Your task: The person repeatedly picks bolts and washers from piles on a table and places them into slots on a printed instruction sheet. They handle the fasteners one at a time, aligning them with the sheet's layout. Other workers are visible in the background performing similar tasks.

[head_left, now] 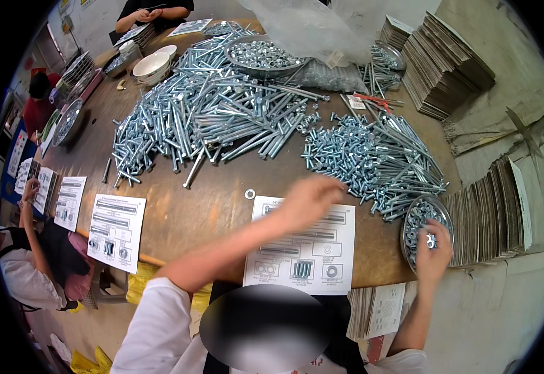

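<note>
My left hand reaches over the far edge of a white printed card toward a pile of short silver bolts. Motion smears its fingers, so I cannot tell whether they hold anything. At the right, my right hand is over a round metal bowl of small nuts, its fingers closed around some shiny nuts. Drawings of bolts, nuts and washers cover the card, which lies at the table's near edge. A single washer rests just beyond the card's left corner.
A large heap of long bolts spreads across the wooden table, with a metal bowl of nuts behind. Stacked cardboard sheets line the right side. More printed cards lie left. Co-workers sit left and far.
</note>
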